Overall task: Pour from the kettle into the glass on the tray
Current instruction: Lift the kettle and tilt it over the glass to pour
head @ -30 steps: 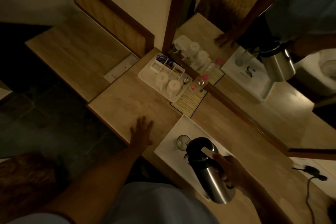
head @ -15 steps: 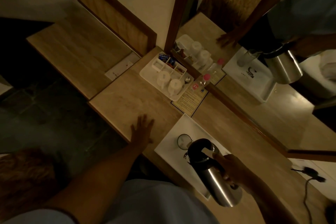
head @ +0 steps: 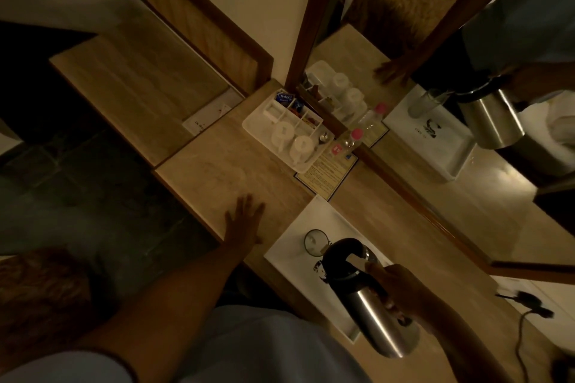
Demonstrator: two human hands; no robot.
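Dim room, view straight down. Nearest: right hand (head: pixel 401 288) wrapped closed around the handle of one steel kettle (head: pixel 370 298), black lid end tilted toward the glass. Kettle is lifted over the white tray (head: pixel 289 246), body angled down-right. One glass (head: pixel 315 242) stands upright on the tray, just beside the kettle's spout end, up-left of the right hand; whether spout and rim touch can't be told, and no stream is visible in this light. Left hand (head: pixel 244 221) lies flat, fingers spread, palm down on the table (head: pixel 224 171), holding nothing, left of the tray and apart from the glass.

Farther back on the table: one printed card (head: pixel 325 176), one clear bottle with pink cap (head: pixel 348 143), and one white compartment tray (head: pixel 252 127) holding two upturned white cups (head: pixel 292 138), a spoon, and sachets in the small sections. Beyond that, a mirror (head: pixel 435 102) against the wall repeats the kettle, tray, glass, bottle and cups. Far right edge: one dark plug with cable (head: pixel 525 305).
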